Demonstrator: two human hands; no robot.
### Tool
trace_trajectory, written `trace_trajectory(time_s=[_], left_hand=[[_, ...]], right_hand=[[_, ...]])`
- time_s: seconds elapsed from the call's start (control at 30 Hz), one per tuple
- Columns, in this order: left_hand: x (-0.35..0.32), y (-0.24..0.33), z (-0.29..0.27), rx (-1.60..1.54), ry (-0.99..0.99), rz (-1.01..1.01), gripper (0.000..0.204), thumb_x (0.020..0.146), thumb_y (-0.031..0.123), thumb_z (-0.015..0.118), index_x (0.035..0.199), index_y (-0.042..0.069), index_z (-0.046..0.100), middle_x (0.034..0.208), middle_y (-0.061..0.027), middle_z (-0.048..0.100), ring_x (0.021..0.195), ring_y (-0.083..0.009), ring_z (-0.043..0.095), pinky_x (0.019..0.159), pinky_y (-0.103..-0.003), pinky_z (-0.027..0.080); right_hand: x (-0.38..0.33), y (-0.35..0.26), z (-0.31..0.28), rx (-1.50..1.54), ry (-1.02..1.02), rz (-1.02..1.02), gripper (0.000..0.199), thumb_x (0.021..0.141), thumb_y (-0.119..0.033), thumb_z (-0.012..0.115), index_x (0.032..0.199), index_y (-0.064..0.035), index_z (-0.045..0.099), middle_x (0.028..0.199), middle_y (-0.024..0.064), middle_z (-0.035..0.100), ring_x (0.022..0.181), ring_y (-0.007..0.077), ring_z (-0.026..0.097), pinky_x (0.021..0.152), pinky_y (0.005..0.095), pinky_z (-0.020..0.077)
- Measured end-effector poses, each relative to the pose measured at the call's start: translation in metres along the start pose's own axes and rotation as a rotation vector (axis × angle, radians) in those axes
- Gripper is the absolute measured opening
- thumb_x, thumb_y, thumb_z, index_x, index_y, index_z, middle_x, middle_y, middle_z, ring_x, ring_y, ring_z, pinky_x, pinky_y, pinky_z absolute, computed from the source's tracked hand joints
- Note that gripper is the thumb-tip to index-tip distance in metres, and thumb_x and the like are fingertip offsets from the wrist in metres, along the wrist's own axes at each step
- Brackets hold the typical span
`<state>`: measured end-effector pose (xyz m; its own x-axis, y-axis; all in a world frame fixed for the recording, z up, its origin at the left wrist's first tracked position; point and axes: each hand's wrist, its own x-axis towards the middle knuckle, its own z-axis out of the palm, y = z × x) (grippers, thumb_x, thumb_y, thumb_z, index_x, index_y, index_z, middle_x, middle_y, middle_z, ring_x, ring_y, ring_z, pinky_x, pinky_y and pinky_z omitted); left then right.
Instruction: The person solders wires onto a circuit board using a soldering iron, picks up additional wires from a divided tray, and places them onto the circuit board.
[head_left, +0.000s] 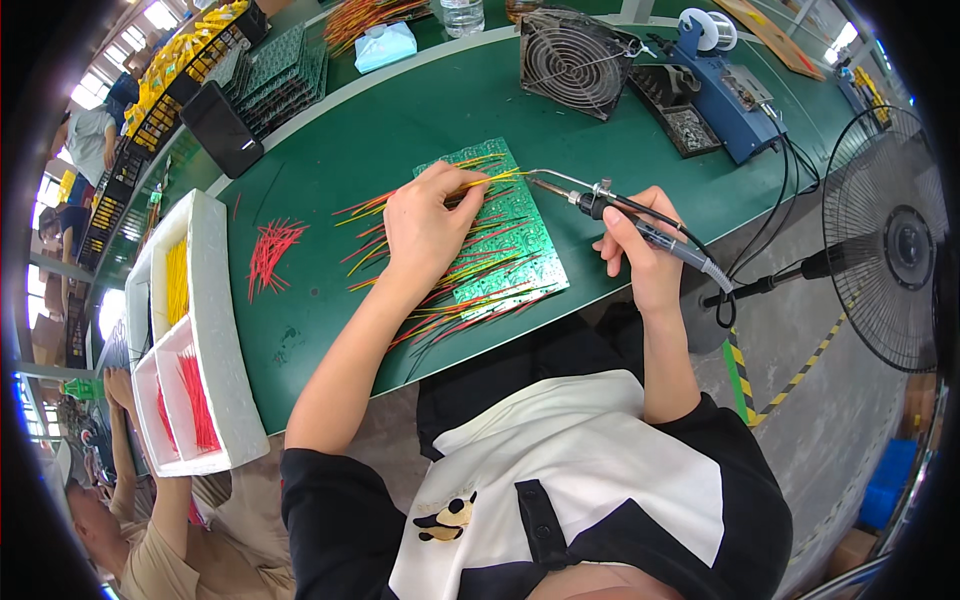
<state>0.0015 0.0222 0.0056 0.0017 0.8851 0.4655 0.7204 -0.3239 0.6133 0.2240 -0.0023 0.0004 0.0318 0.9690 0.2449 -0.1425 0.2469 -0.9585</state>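
Note:
A green circuit board panel (pixel 540 262) lies on the green bench, with rows of red, yellow and dark wires sticking out over its left side. Over its far part, my left hand (pixel 432 215) pinches a yellow wire (pixel 508 174) between thumb and fingers. In my right hand (pixel 645 245) is a soldering iron (pixel 640 228) with a thin metal feed tube clamped above it. The iron's tip points left and meets the area at the yellow wire's end, near the board's far right edge. Whether tip and wire touch is too small to tell.
Loose red wires (pixel 275 257) lie left of the board. A white foam box (pixel 222 330) holds yellow and red wires. Farther back are a phone (pixel 222 130), stacked boards (pixel 285 85), a square fan (pixel 573 65) and a blue solder feeder (pixel 725 95). A black fan (pixel 900 240) stands right; a co-worker (pixel 150 540) sits left.

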Motion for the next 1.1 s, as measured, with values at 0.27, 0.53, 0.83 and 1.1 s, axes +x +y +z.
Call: trace_trajectory(time_s=[0.27,0.53,0.83,1.1], left_hand=[[0.0000,-0.0026,0.0023,0.047,0.010,0.031,0.009,0.077,0.017,0.066,0.082,0.011,0.071,0.075,-0.0010,0.062,0.061,-0.0177,0.061,0.056,-0.030,0.046],[0.0003,-0.0031,0.0013,0.061,-0.009,0.036,0.011,0.077,0.013,0.067,0.085,0.008,0.072,0.076,-0.0042,0.064,0.061,-0.0169,0.060,0.057,-0.027,0.047],[0.0002,-0.0034,0.0019,0.070,0.006,0.062,0.011,0.077,0.013,0.067,0.085,0.008,0.072,0.075,-0.0038,0.063,0.059,-0.0166,0.060,0.057,-0.026,0.047],[0.0013,-0.0048,0.0019,0.075,-0.009,0.056,0.012,0.076,0.013,0.067,0.086,0.009,0.073,0.075,-0.0035,0.063,0.060,-0.0167,0.060,0.057,-0.027,0.046]], right_hand=[[0.0002,-0.0005,0.0006,-0.010,-0.006,0.024,0.019,0.083,-0.013,0.066,0.079,-0.0030,0.050,0.059,0.0048,0.056,0.045,0.0065,0.051,0.040,0.0187,0.0387],[0.0000,0.0003,0.0016,-0.024,-0.006,0.026,0.019,0.083,-0.014,0.067,0.080,-0.0028,0.051,0.059,0.0046,0.056,0.045,0.0066,0.051,0.039,0.0187,0.0383],[-0.0003,-0.0002,0.0000,-0.001,0.024,-0.009,0.020,0.084,-0.012,0.064,0.077,-0.0026,0.048,0.056,0.0042,0.054,0.042,0.0061,0.047,0.048,0.0217,0.0478],[0.0033,0.0033,-0.0015,0.033,0.152,-0.021,0.014,0.086,-0.012,0.061,0.081,-0.0060,0.049,0.052,0.0022,0.048,0.038,0.0052,0.038,0.052,0.0250,0.0501]])
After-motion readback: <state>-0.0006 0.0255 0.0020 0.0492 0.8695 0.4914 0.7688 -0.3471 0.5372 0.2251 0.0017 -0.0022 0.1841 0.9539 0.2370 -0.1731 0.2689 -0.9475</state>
